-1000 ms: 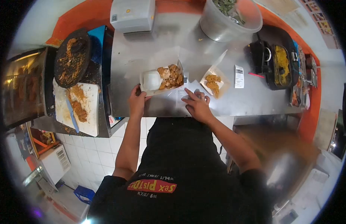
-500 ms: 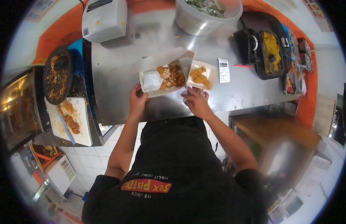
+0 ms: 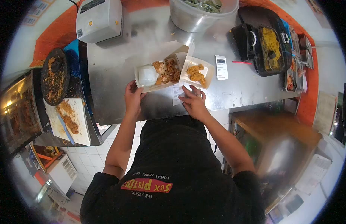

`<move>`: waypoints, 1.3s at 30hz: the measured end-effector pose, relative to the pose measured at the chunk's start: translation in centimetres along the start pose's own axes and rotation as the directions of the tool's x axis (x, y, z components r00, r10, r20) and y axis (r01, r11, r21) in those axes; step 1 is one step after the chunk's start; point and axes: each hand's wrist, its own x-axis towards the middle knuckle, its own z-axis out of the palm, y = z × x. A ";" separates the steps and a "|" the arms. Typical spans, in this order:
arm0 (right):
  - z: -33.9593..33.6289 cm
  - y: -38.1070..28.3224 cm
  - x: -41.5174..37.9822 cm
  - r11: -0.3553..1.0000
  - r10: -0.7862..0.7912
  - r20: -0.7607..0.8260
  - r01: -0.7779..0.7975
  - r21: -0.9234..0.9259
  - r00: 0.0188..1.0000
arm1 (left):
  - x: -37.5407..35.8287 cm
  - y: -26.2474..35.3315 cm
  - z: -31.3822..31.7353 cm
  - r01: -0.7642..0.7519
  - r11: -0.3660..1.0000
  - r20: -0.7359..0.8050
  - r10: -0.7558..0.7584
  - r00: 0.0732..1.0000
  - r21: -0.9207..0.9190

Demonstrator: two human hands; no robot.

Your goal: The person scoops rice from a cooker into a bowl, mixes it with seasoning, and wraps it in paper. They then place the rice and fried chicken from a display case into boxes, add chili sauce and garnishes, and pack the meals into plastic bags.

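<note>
An open cardboard takeaway box (image 3: 161,87) holds pieces of fried chicken (image 3: 166,71) and a white, rounded lump (image 3: 147,76), perhaps a lidded tub or rice. My left hand (image 3: 133,98) grips its near left corner, thumb in front and fingers along the side. Joined or close to its right side is a smaller open box (image 3: 208,77) with fried chicken (image 3: 196,74) inside. Just below that box's front edge is my right hand (image 3: 194,100), its fingers apart and the fingertips near the cardboard. A printed slip (image 3: 176,95) lies between my hands, partly under the boxes.
A receipt (image 3: 221,67) and red pen (image 3: 242,62) lie to the right, before a black appliance (image 3: 255,48) with yellow food. Behind are a label printer (image 3: 100,22) and a tub of greens (image 3: 203,18). Leftward, a knife (image 3: 66,128) rests on a cutting board (image 3: 83,123).
My right hand has drawn back slightly from the boxes and its fingers have spread. More of the slip between my hands shows. The view has shifted a little; my left hand stays at the box corner.
</note>
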 end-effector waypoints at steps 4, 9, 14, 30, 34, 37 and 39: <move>-0.1 -0.3 0.1 1.000 0.017 -0.017 -0.017 0.017 1.000 | 0.2 -0.5 -0.4 -0.018 0.999 0.017 0.017 1.000 0.044; 0.0 -0.7 0.0 0.995 0.050 -0.072 -0.043 0.087 0.996 | 0.4 -1.4 -1.3 -0.069 0.990 0.078 0.060 0.995 0.125; -1.1 -0.9 -2.0 0.969 0.110 -0.212 -0.057 0.241 0.971 | -1.7 -0.1 -0.7 -0.375 0.872 -0.111 0.426 0.898 0.314; -17.7 16.2 -12.0 0.457 0.413 -0.016 -0.192 0.868 0.911 | 6.8 27.4 32.5 -0.847 -0.180 0.707 0.650 0.280 0.501; -21.5 26.3 -15.4 0.365 0.563 -0.115 -0.122 0.923 0.818 | 10.4 26.4 37.4 -0.560 -0.372 0.611 0.024 0.791 0.740; -24.9 32.4 -18.4 0.300 0.696 -0.177 -0.058 0.952 0.696 | 18.8 23.3 38.0 -0.439 -0.474 0.572 0.182 0.800 0.763; -25.5 36.9 -19.8 0.252 0.772 -0.184 -0.027 0.967 0.608 | 16.1 24.0 38.8 -0.457 -0.499 0.598 0.166 0.784 0.737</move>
